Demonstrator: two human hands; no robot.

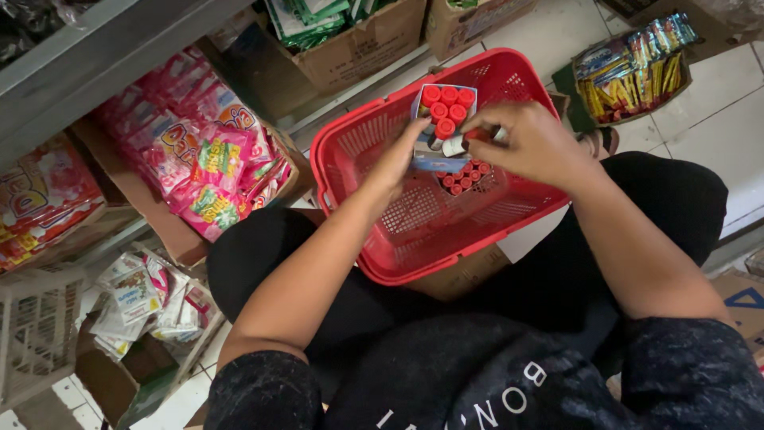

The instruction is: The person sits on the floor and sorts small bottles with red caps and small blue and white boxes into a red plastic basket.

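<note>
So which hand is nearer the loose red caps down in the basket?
Right. The right hand sits just above and right of the caps in the basket; the left hand is farther off to their left, holding the box.

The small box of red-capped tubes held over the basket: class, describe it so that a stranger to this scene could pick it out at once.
Start at the red plastic basket on the person's lap. Above its middle, the left hand steadies a small blue-and-white box, while the right hand pinches one tube at its edge. Unlike the loose red-capped tubes lying on the basket floor, this box stands its tubes in a tight cluster, round red caps up.
</note>
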